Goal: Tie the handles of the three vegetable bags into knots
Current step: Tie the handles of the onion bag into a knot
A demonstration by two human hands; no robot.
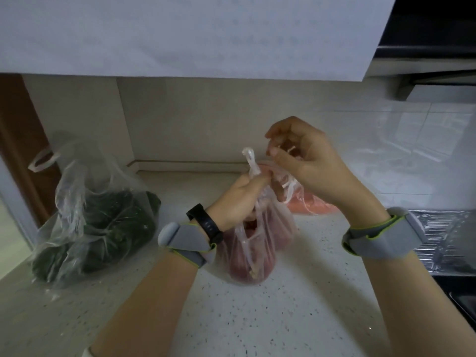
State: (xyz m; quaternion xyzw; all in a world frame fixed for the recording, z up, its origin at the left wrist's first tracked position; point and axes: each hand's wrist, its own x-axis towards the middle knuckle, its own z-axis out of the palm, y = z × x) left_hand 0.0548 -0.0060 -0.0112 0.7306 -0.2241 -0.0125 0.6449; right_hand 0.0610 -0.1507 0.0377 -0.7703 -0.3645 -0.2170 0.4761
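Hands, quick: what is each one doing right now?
Left hand: closed on one handle of the middle bag.
Right hand: pinching that bag's other handle.

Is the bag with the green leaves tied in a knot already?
No, the bag of green leaves sits with its top open and its handle loop sticking out loose.

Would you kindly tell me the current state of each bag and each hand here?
Greens bag: slumped open, handles loose, untied.
Red bag: upright, handles gathered up, no finished knot visible.
Orange bag: behind the red bag, mostly hidden; cannot tell.
Left hand: grips one red bag handle.
Right hand: pinches the other handle.
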